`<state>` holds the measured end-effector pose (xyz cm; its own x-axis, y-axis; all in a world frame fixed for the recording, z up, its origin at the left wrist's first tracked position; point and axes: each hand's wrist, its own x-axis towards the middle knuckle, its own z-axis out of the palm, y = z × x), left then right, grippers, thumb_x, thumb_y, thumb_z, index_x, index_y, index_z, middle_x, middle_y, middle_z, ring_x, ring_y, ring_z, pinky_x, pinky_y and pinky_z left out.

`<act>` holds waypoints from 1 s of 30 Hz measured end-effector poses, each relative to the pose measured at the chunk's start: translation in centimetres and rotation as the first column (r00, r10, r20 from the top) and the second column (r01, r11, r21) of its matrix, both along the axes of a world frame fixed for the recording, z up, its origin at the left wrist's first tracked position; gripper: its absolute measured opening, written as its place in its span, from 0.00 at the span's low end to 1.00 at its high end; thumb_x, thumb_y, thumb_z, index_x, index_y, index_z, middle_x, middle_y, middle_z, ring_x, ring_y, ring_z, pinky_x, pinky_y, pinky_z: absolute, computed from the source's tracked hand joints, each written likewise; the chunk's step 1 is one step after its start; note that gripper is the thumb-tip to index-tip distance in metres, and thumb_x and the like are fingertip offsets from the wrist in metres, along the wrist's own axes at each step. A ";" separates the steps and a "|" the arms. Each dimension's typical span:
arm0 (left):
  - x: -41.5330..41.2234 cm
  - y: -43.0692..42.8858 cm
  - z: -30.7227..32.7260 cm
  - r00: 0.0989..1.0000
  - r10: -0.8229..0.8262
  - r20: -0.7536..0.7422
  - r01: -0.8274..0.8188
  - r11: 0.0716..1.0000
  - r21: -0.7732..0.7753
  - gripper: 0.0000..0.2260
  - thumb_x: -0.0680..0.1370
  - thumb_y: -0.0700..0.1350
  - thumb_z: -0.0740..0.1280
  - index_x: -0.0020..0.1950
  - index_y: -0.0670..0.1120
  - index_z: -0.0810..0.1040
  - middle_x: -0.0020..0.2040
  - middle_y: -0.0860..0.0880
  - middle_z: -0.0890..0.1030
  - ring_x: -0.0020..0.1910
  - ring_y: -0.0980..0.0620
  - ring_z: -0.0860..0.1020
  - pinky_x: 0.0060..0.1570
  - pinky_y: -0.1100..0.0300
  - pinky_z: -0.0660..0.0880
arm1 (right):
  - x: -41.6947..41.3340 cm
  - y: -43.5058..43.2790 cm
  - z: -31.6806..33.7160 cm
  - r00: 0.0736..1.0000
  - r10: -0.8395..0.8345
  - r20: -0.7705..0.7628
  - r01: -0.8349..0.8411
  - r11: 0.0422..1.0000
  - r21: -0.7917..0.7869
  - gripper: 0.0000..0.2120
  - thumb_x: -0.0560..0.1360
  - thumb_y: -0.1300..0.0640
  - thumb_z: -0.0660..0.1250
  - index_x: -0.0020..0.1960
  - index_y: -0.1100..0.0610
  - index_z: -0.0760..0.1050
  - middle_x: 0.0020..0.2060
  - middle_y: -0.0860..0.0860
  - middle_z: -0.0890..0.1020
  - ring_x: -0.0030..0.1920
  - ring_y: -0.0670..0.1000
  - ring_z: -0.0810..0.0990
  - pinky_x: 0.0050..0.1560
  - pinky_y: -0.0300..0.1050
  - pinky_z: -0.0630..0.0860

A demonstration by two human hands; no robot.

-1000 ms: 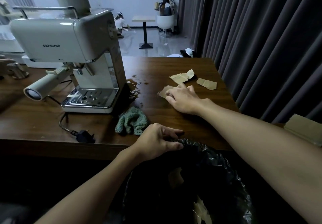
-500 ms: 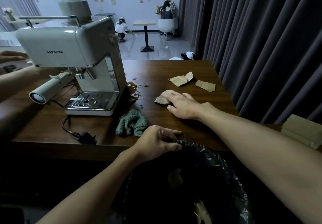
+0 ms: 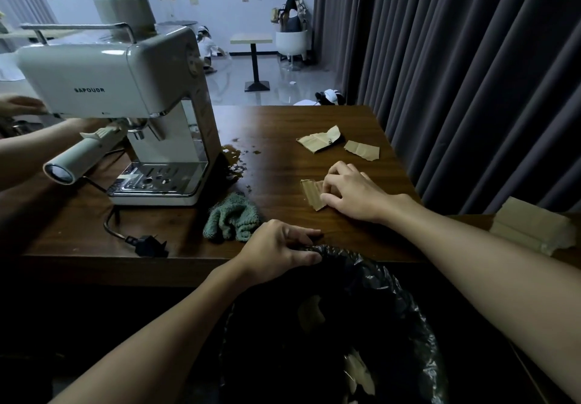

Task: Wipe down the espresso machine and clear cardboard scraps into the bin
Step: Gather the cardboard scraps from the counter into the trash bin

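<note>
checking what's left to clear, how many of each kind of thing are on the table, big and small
scraps: 3, one held by the right hand
cloth: 1
machine: 1
folded cardboard, right edge: 1
total: 6

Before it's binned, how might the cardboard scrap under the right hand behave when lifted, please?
The cardboard scrap looks corrugated, so probably stiff. Small and thin, likely light. On the glossy table, it may slide under the right hand.
</note>
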<state>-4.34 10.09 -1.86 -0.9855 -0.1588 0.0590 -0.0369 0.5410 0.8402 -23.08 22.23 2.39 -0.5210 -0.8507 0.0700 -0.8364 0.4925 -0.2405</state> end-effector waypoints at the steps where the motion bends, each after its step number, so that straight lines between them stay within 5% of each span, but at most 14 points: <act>1: 0.0 0.0 0.0 1.000 0.003 -0.001 -0.003 1.000 0.005 0.07 0.70 0.47 0.79 0.45 0.47 0.88 0.60 0.58 0.83 0.59 0.63 0.81 0.64 0.51 0.77 | 0.1 0.1 0.0 1.000 -0.004 0.025 0.003 1.000 0.021 0.08 0.78 0.46 0.65 0.51 0.49 0.77 0.64 0.48 0.71 0.65 0.51 0.68 0.66 0.55 0.65; 4: 0.0 0.1 0.0 1.000 0.012 0.000 -0.012 1.000 -0.009 0.06 0.70 0.48 0.79 0.45 0.48 0.88 0.60 0.58 0.83 0.58 0.63 0.81 0.64 0.52 0.76 | 0.1 0.4 -0.2 0.994 -0.026 0.108 0.022 0.999 0.044 0.08 0.75 0.46 0.69 0.48 0.48 0.73 0.59 0.47 0.75 0.61 0.50 0.73 0.63 0.53 0.66; 9: 0.1 0.1 0.2 1.000 0.006 0.006 -0.005 1.000 -0.024 0.06 0.71 0.46 0.79 0.47 0.46 0.88 0.60 0.58 0.83 0.58 0.64 0.80 0.63 0.56 0.77 | 0.8 1.6 0.5 0.940 -0.120 0.320 0.150 0.986 -0.069 0.26 0.70 0.51 0.75 0.64 0.47 0.67 0.56 0.46 0.70 0.58 0.47 0.72 0.62 0.50 0.70; 14: 0.3 0.3 0.4 1.000 0.004 -0.001 -0.004 1.000 -0.012 0.09 0.72 0.44 0.78 0.50 0.44 0.88 0.61 0.57 0.83 0.58 0.65 0.80 0.62 0.63 0.76 | 1.0 4.7 2.9 0.843 -0.123 0.523 0.214 0.970 -0.117 0.09 0.73 0.60 0.72 0.52 0.54 0.77 0.50 0.56 0.81 0.49 0.53 0.80 0.50 0.50 0.80; 17: 0.3 0.3 0.5 1.000 0.009 -0.005 -0.009 1.000 -0.003 0.09 0.71 0.44 0.79 0.50 0.42 0.87 0.61 0.55 0.83 0.58 0.64 0.80 0.62 0.64 0.76 | 1.9 7.1 5.8 0.591 0.010 0.806 0.181 0.973 -0.145 0.13 0.75 0.65 0.69 0.58 0.61 0.75 0.53 0.61 0.80 0.47 0.52 0.81 0.46 0.44 0.79; 19: 0.4 0.3 0.5 1.000 0.006 -0.001 -0.006 1.000 0.008 0.09 0.71 0.43 0.79 0.50 0.42 0.88 0.61 0.55 0.83 0.58 0.63 0.81 0.61 0.64 0.76 | 2.5 8.1 7.1 0.410 0.052 0.911 0.018 0.998 -0.065 0.16 0.75 0.65 0.67 0.63 0.62 0.74 0.55 0.59 0.81 0.52 0.52 0.82 0.53 0.45 0.80; 20: 0.4 0.3 0.6 1.000 0.001 0.003 -0.001 1.000 0.009 0.09 0.72 0.43 0.78 0.50 0.43 0.88 0.61 0.55 0.83 0.57 0.63 0.81 0.61 0.63 0.77 | 2.7 8.3 7.3 0.396 0.048 0.917 -0.087 0.996 -0.015 0.18 0.75 0.63 0.68 0.65 0.61 0.74 0.57 0.58 0.81 0.57 0.54 0.81 0.57 0.48 0.78; 22: 0.5 0.4 0.7 1.000 -0.005 0.008 0.005 1.000 0.004 0.08 0.72 0.44 0.78 0.50 0.44 0.88 0.61 0.56 0.83 0.57 0.64 0.81 0.62 0.61 0.77 | 2.8 8.3 6.9 0.451 0.040 0.892 -0.185 0.981 0.050 0.20 0.73 0.58 0.69 0.65 0.60 0.75 0.59 0.57 0.81 0.60 0.55 0.80 0.61 0.52 0.76; 26: 0.5 0.4 0.7 1.000 -0.005 0.007 0.005 1.000 -0.026 0.10 0.72 0.46 0.78 0.51 0.45 0.88 0.61 0.58 0.83 0.58 0.65 0.80 0.64 0.58 0.76 | 2.3 7.0 5.3 0.513 -0.002 0.859 -0.024 1.000 0.017 0.17 0.74 0.55 0.70 0.62 0.57 0.77 0.56 0.55 0.82 0.57 0.54 0.81 0.58 0.50 0.79; 30: 0.2 0.2 0.3 1.000 -0.004 0.006 0.004 1.000 -0.003 0.09 0.71 0.46 0.79 0.49 0.45 0.88 0.60 0.57 0.83 0.59 0.63 0.80 0.65 0.53 0.76 | 0.8 4.3 2.9 0.739 -0.060 0.671 0.158 0.984 -0.085 0.15 0.77 0.58 0.68 0.63 0.54 0.76 0.59 0.51 0.79 0.60 0.49 0.77 0.60 0.44 0.76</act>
<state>-4.17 10.28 -1.56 -0.9865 -0.1546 0.0537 -0.0396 0.5438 0.8383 -22.31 26.55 5.32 -0.5649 -0.7936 -0.2259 -0.3826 0.4945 -0.7805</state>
